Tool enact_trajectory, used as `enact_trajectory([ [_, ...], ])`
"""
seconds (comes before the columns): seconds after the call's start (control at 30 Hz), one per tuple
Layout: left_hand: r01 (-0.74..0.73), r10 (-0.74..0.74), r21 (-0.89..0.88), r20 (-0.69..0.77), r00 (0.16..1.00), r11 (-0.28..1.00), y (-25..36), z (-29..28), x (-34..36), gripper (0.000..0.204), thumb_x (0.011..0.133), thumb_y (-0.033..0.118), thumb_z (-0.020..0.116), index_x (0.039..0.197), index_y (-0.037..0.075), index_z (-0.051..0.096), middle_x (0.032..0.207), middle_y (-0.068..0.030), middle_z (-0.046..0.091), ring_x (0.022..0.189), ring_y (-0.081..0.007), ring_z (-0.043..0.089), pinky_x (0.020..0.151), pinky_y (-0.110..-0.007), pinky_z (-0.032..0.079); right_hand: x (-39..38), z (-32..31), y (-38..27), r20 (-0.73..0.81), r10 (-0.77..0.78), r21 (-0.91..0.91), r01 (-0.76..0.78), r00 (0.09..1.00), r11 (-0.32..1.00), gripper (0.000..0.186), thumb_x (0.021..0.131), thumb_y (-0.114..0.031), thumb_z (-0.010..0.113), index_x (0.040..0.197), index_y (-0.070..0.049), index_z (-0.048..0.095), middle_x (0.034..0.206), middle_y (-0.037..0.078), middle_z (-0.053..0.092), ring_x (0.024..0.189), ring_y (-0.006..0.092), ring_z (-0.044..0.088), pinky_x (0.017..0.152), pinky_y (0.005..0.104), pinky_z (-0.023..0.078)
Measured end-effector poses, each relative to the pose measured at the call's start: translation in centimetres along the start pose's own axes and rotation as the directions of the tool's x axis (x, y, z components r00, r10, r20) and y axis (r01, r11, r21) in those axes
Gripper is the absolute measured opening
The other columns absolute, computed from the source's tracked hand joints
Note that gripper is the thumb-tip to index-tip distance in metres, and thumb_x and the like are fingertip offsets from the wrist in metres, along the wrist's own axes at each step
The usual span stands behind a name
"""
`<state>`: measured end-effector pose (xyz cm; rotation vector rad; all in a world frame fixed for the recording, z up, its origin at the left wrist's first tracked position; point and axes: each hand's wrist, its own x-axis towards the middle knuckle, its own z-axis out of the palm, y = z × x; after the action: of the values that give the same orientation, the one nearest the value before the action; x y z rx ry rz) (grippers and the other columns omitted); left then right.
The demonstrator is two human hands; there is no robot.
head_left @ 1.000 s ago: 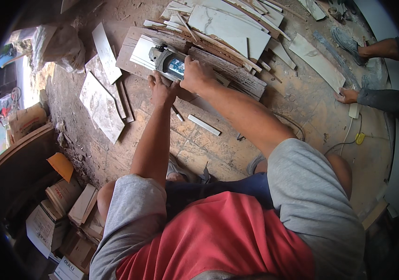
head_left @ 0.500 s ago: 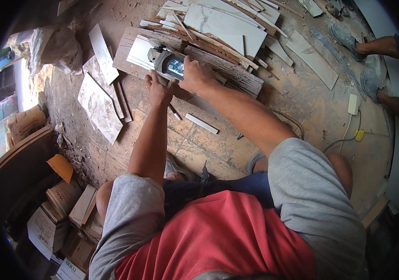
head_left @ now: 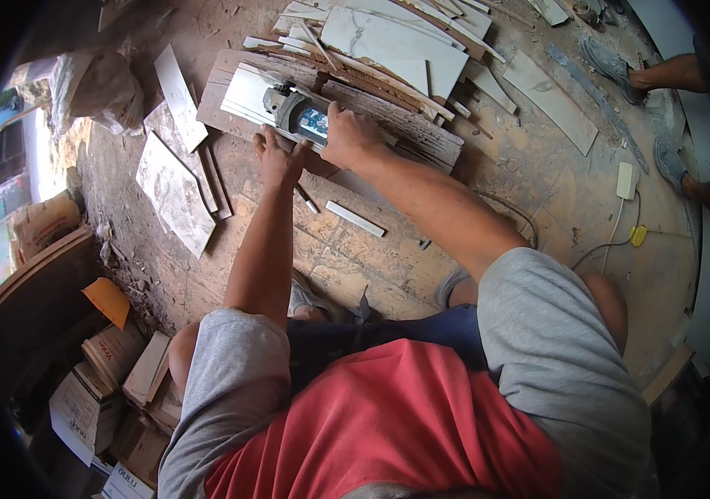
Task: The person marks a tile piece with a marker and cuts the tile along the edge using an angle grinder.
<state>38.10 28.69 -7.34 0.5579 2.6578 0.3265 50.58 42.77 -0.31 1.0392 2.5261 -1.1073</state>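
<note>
My right hand point(head_left: 353, 137) is wrapped round the body of a grey handheld power cutter point(head_left: 295, 111) with a blue label. The cutter rests on a white tile point(head_left: 243, 93), its metal front end toward the left; its blade is hidden. Under the tile lies a worn wooden board point(head_left: 215, 93). My left hand point(head_left: 280, 162) is at the tile's near edge, close beside the cutter, with its fingers bent over that edge. Just below the hands, a pen-like stick point(head_left: 307, 200) and a narrow white tile strip point(head_left: 356, 219) lie on the floor.
Broken tiles and strips point(head_left: 392, 41) are heaped beyond the board. Cut tile pieces point(head_left: 174, 187) lie at left, one long piece point(head_left: 550, 100) at right. Another person's foot point(head_left: 613, 62) stands far right, near a power cord point(head_left: 608, 247). Boxes point(head_left: 114, 353) stack at lower left.
The cutter in my right hand sits slightly farther right along the tile. My left hand stays near the same edge. At right, the other person's lower leg and foot have shifted.
</note>
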Motion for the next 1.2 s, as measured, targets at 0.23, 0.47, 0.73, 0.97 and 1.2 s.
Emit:
enact_trajectory([
  [0.23, -0.021, 0.021, -0.007, 0.001, 1.000, 1.000, 0.0, 0.0, 0.0, 0.107, 0.074, 0.056, 0.073, 0.155, 0.015, 0.016, 0.161, -0.0171, 0.010, 0.140, -0.0379, 0.033, 0.105, -0.068, 0.027, -0.3, 0.3, 0.6, -0.009, 0.011, -0.015, -0.012, 1.000, 1.000, 0.055, 0.073, -0.017, 0.068, 0.120, 0.001, 0.047, 0.104, 0.023, 0.067, 0.095, 0.0378, 0.068, 0.082, 0.0455, 0.057],
  [0.47, -0.038, 0.038, -0.014, -0.007, 0.999, 0.999, -0.2, 0.0, 0.0, 0.107, 0.074, 0.056, 0.073, 0.155, 0.013, 0.017, 0.160, -0.0194, 0.012, 0.141, -0.0385, 0.032, 0.106, -0.066, 0.027, -0.7, 0.1, 0.7, 0.031, 0.027, -0.003, -0.027, 0.999, 1.000, 0.055, 0.073, -0.017, 0.069, 0.120, 0.000, 0.047, 0.105, 0.022, 0.067, 0.098, 0.0373, 0.068, 0.084, 0.0452, 0.056],
  [0.73, -0.044, 0.044, -0.010, -0.006, 0.999, 0.999, -0.4, 0.0, 0.2, 0.107, 0.074, 0.057, 0.073, 0.155, 0.012, 0.017, 0.160, -0.0211, 0.011, 0.141, -0.0389, 0.032, 0.109, -0.060, 0.027, -1.1, 0.1, 1.1, 0.027, 0.032, -0.027, -0.031, 0.999, 0.999, 0.055, 0.073, -0.018, 0.069, 0.120, 0.000, 0.047, 0.105, 0.022, 0.067, 0.098, 0.0364, 0.068, 0.084, 0.0449, 0.056],
  [0.97, -0.050, 0.050, -0.006, -0.006, 0.999, 0.999, 0.0, 0.2, -0.1, 0.109, 0.073, 0.059, 0.073, 0.155, 0.013, 0.017, 0.160, -0.0202, 0.011, 0.142, -0.0383, 0.030, 0.107, -0.065, 0.026, -1.5, 0.2, 1.9, 0.018, 0.027, -0.016, -0.027, 0.999, 1.000, 0.052, 0.073, -0.018, 0.068, 0.117, 0.001, 0.048, 0.102, 0.022, 0.067, 0.095, 0.0365, 0.068, 0.082, 0.0454, 0.056],
  [1.2, -0.063, 0.064, 0.015, -0.020, 0.998, 0.998, -0.6, 0.2, 0.2, 0.108, 0.074, 0.058, 0.072, 0.154, 0.012, 0.017, 0.160, -0.0196, 0.011, 0.141, -0.0381, 0.031, 0.106, -0.066, 0.027, -2.2, -0.1, 2.1, 0.031, 0.018, -0.034, -0.017, 0.999, 0.999, 0.052, 0.073, -0.018, 0.068, 0.116, 0.001, 0.048, 0.102, 0.022, 0.067, 0.094, 0.0369, 0.069, 0.082, 0.0450, 0.056],
])
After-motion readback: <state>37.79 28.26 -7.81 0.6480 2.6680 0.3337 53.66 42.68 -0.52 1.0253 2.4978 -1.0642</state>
